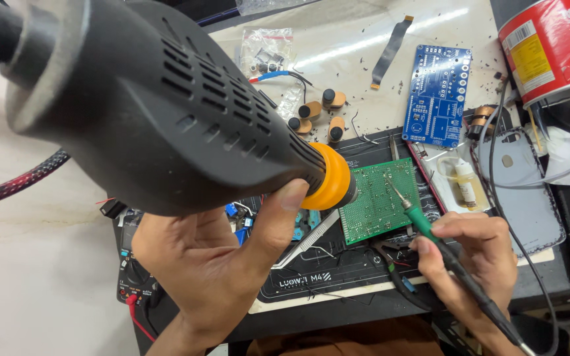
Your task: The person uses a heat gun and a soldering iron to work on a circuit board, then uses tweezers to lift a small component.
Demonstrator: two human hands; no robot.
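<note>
My left hand point(216, 260) grips a large dark grey hot air gun point(153, 99) with an orange collar point(330, 177) at its nozzle, which points at the left edge of a green perforated circuit board point(377, 206). My right hand point(473, 254) holds a soldering iron with a green grip point(423, 224); its metal tip touches the upper middle of the green board. The board lies on a black work mat point(338, 277).
A blue circuit board point(438, 95) lies behind the green one. Several black-capped knobs point(318, 112), a black flat ribbon cable point(390, 49), a red can point(549, 46), a small glue bottle point(466, 184), a multimeter point(130, 270) and metal tweezers point(308, 240) surround the mat.
</note>
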